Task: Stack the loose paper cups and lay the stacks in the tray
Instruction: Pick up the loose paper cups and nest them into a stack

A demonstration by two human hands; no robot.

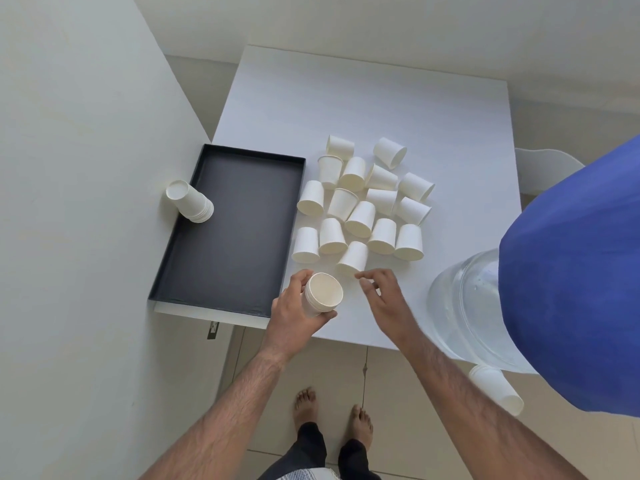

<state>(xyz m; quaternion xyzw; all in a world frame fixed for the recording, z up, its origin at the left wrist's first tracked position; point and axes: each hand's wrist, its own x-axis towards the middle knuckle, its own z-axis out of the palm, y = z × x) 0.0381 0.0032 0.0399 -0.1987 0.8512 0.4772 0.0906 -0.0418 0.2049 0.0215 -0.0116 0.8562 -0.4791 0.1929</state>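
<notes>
My left hand (294, 311) grips a short stack of white paper cups (322, 294) with its mouth facing up, just off the black tray's near right corner. My right hand (381, 294) hovers beside it with fingers loosely spread and holds nothing; its fingertips are close to the nearest loose cup (353, 259). Several loose white cups (360, 202) lie and stand in a cluster on the white table, right of the tray. The black tray (225, 230) holds one stack of cups (192, 202) lying at its far left edge.
The white table (381, 98) ends just under my hands. A large clear water bottle with a blue cover (571, 271) stands at the right. One more stack of cups (495, 389) lies on the floor near it. A wall runs along the left.
</notes>
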